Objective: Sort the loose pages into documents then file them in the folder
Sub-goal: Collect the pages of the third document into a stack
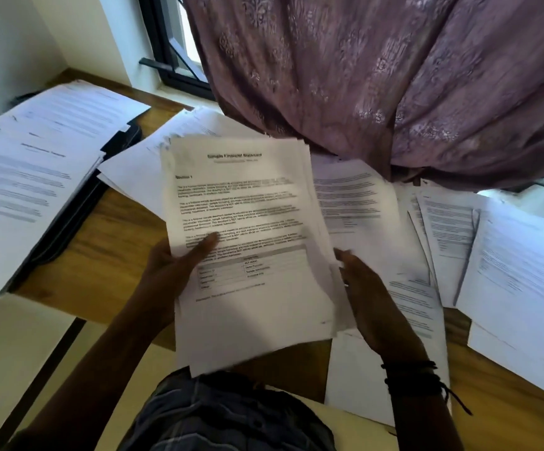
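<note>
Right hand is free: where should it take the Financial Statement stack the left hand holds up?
Probably the lower right edge of the stack, coming from the right. The left hand pinches the left edge, thumb on top, and the sheets fan loose on the right, beside the open right hand.

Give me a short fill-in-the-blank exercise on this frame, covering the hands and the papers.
1. The left hand grips a stack of pages whose top sheet is headed "Sample ____ Statement".
2. The right hand, fingers straight beside the stack's right edge, is ____ and holds nothing.
3. The ____ folder lies under another pile of pages.

Missing words: Financial; open; black.
</note>
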Demonstrator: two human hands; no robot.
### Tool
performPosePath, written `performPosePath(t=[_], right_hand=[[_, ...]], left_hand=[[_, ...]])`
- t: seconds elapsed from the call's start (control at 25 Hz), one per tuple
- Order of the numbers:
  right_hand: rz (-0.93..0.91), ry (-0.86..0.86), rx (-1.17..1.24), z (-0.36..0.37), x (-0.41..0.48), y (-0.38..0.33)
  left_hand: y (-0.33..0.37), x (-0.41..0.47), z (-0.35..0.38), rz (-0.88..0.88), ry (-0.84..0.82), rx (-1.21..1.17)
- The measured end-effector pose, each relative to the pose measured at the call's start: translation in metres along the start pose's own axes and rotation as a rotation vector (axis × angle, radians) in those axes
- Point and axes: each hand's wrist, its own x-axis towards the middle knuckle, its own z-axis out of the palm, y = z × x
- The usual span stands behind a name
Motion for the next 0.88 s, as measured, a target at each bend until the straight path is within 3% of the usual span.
performPosePath(t=[0.08,0.24,0.36,0.56,0.88], right_hand=[[-0.132,0.058,-0.226,0.011,0.008,-0.003],[-0.4,0.181,-0.396,0.032,0.031,-0.01],[-0.522,0.312,-0.497,0.041,0.056,-0.007],[-0.515,0.251,-0.358,0.051,0.086,0.017],[-0.445,0.212,-0.506,0.035,0.105,0.007]], left_hand=[[0.007,0.009,0.003,0.123,0.001,0.046],[0.023,0.022,0.002,0.423,-0.022,0.119],[0.032,0.036,0.0,0.52,-0.021,0.156],[0.001,0.068,-0.015,0.379,-0.042,0.14],[-0.002,0.089,-0.033,0.329,-0.02,0.276]])
